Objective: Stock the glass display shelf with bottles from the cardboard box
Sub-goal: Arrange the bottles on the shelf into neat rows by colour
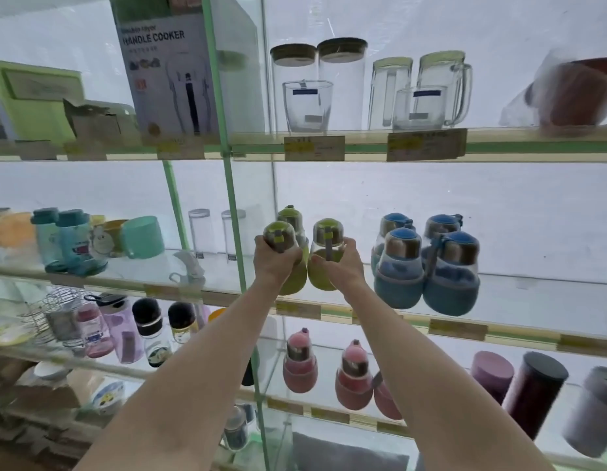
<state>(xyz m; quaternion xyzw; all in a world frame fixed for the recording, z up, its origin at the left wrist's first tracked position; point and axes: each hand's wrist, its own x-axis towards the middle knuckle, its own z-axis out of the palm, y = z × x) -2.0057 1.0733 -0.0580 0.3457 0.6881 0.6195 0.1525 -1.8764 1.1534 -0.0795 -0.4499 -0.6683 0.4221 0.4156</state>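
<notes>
Left hand (pixel 276 258) curled round one green bottle (pixel 284 260) | right hand (pixel 339 265) curled round another green bottle (pixel 324 253) | both upright, caps up, on middle glass shelf (pixel 499 294) | third green bottle (pixel 290 217) behind | blue bottles (pixel 427 266) just right.

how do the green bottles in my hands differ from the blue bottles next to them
The green bottles have green sleeves and caps; the blue bottles have blue ones. The green bottles are gripped by the left hand and right hand; the blue bottles stand untouched. Both share the same bulbous shape and shelf.
</notes>
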